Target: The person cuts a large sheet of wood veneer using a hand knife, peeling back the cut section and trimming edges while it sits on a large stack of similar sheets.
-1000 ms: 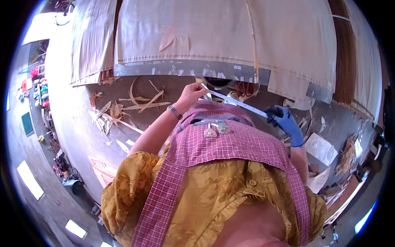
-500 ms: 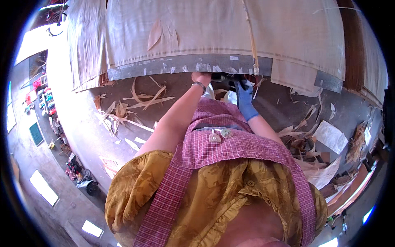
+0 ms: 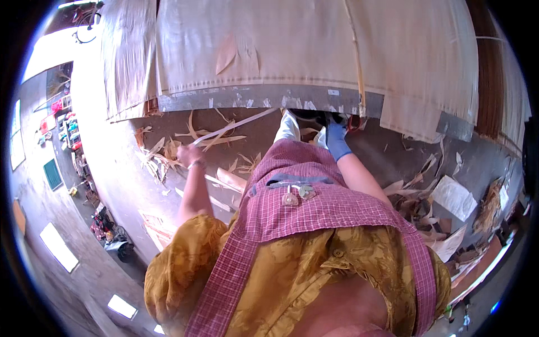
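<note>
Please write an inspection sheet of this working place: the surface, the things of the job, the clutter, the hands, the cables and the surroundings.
Surface: large pale veneer sheets lie on a table with a grey front edge.
Job's things: a long thin veneer strip, one end at the left hand, the other reaching toward the table edge.
Clutter: veneer scraps on the floor at left; more offcuts at right.
Hands: left hand bare, closed on the strip; right hand in a blue glove, at the table edge; what it holds cannot be seen.
Cables: nothing seen.
Surroundings: concrete floor; coloured items far left, too small to tell.
</note>
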A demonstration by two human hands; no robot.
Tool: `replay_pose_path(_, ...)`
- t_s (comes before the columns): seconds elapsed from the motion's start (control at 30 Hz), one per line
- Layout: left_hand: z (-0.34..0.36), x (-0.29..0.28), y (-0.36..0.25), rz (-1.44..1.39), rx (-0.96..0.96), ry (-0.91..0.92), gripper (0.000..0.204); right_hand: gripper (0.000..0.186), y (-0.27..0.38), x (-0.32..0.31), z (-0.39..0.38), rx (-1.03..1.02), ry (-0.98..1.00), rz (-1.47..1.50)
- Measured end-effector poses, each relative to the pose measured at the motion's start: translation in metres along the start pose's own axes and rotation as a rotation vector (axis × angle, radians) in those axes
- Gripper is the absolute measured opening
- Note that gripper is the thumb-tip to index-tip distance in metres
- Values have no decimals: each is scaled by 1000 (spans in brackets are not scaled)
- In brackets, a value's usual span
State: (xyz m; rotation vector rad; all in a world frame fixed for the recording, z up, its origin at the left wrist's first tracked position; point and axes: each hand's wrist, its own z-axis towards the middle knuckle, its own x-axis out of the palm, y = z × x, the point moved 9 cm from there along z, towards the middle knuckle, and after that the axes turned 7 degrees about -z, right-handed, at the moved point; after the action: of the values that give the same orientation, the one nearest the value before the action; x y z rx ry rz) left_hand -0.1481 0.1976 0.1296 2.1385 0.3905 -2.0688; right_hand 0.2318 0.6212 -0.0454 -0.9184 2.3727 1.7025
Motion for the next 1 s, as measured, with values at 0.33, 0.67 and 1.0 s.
replay_pose_path(0.33, -165, 22, -169, -548, 614, 807, 20, 36, 218, 60, -102, -729, 756, -73)
replay_pose_path(0.67, -98, -26, -258, -699, 712, 574, 34, 28, 247, 118, -13, -495, 878, -32)
replay_pose_path(1.0, -35, -31, -297, -430, 811, 135, 40, 53, 324, 182, 50, -509, 385, -792)
